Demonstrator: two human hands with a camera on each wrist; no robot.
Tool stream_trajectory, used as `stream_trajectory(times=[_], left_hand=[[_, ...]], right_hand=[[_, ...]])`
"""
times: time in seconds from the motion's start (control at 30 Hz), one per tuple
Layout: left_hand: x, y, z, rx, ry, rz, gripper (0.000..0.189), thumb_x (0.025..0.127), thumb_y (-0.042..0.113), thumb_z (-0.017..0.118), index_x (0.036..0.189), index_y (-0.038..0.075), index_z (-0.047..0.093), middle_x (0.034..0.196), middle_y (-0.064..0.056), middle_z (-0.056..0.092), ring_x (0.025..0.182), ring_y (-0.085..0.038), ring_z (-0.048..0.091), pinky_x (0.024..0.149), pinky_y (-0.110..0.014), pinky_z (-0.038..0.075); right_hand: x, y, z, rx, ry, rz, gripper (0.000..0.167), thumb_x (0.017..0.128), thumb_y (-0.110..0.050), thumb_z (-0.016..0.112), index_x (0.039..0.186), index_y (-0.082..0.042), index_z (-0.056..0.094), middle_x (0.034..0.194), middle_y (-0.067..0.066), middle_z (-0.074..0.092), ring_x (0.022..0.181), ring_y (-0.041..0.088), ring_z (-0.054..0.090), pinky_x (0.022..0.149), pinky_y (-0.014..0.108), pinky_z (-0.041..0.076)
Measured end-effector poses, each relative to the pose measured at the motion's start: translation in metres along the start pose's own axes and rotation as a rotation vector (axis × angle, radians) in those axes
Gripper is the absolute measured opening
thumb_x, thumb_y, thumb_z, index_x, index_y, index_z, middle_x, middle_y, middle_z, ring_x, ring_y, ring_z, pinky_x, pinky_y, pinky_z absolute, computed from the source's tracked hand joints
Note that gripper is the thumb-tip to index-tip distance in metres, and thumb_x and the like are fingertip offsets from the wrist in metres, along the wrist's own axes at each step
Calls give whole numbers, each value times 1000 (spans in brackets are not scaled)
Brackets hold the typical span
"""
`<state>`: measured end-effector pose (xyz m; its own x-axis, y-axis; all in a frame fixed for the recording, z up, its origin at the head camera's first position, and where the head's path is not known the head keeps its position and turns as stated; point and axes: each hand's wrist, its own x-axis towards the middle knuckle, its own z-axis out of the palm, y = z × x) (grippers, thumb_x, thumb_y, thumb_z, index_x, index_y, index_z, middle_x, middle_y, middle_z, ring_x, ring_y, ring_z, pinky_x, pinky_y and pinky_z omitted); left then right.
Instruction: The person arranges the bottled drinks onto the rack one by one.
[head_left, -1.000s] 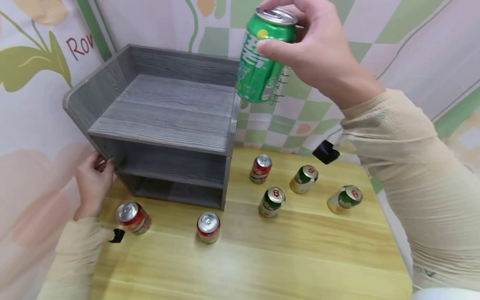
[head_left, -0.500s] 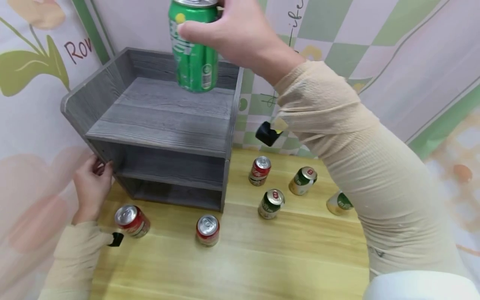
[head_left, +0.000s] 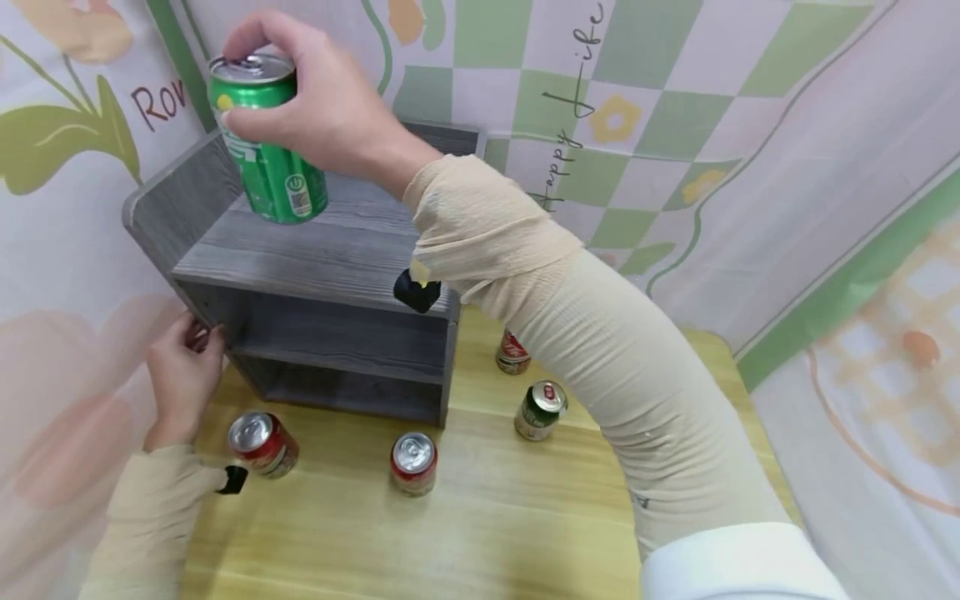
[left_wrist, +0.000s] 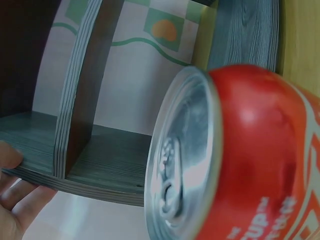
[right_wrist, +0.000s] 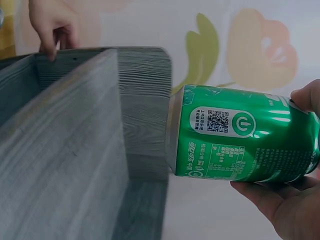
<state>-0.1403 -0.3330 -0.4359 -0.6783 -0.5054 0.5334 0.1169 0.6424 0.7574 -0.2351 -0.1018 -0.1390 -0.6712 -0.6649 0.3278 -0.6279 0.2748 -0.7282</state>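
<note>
High over the left part of the grey wooden shelf [head_left: 360,271], my right hand [head_left: 330,112] grips a green soda can [head_left: 281,179] near its top. The can is tilted a little, its base above the top board; the right wrist view shows its printed label side [right_wrist: 235,132]. My left hand [head_left: 182,375] pinches the front edge of the shelf's left side panel, thumb and fingers on either side. Close to that wrist stands a red cola can [head_left: 266,450], which fills much of the left wrist view. Another red can [head_left: 413,467] stands before the shelf.
Right of the shelf, a red can [head_left: 513,354] and a dark green and white can [head_left: 540,412] stand on the wooden table [head_left: 480,533]; my right sleeve partly covers the red one. Patterned cloth [head_left: 630,108] hangs behind and at the sides.
My right hand has carried the green can leftward, from the shelf's right side to over its left part, and lower in the last half second. The left hand keeps its place on the side panel.
</note>
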Motion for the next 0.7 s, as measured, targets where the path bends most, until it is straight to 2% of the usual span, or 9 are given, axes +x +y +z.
stream_trajectory(times=[0.17,0.3,0.4,0.53,0.7], left_hand=[[2,0,0,-6,-7,-3,23,91,0,63,109,-13,68,104,-31,71,78,25,49,73,4,43],[0,-1,-3,-1,7,-24,24,92,3,65,110,-12,69,105,-29,72,80,20,55,73,4,44],[-3,-3,-4,9,1,-29,24,92,5,66,111,-10,70,105,-29,72,79,20,54,72,4,43],[-3,-3,-5,23,-1,-17,23,93,5,67,110,-9,70,105,-29,72,78,25,48,72,4,42],[-3,-1,-5,33,7,-12,23,92,4,66,110,-10,69,104,-30,72,77,25,47,71,5,40]], right_hand=[[2,12,18,-4,-56,41,47,90,-18,77,132,-15,56,129,-4,61,107,8,61,84,16,53],[0,28,33,-22,-104,57,47,90,-21,77,132,-16,56,130,-4,60,107,8,61,84,16,53],[-3,38,40,-17,-125,96,47,89,-23,77,131,-18,56,129,-6,59,106,7,61,83,15,53],[-5,47,44,4,-130,111,45,89,-21,76,129,-17,56,128,-4,59,105,9,61,83,16,54],[-5,49,44,7,-124,121,44,90,-20,74,129,-17,55,128,-4,59,103,10,61,82,16,54]])
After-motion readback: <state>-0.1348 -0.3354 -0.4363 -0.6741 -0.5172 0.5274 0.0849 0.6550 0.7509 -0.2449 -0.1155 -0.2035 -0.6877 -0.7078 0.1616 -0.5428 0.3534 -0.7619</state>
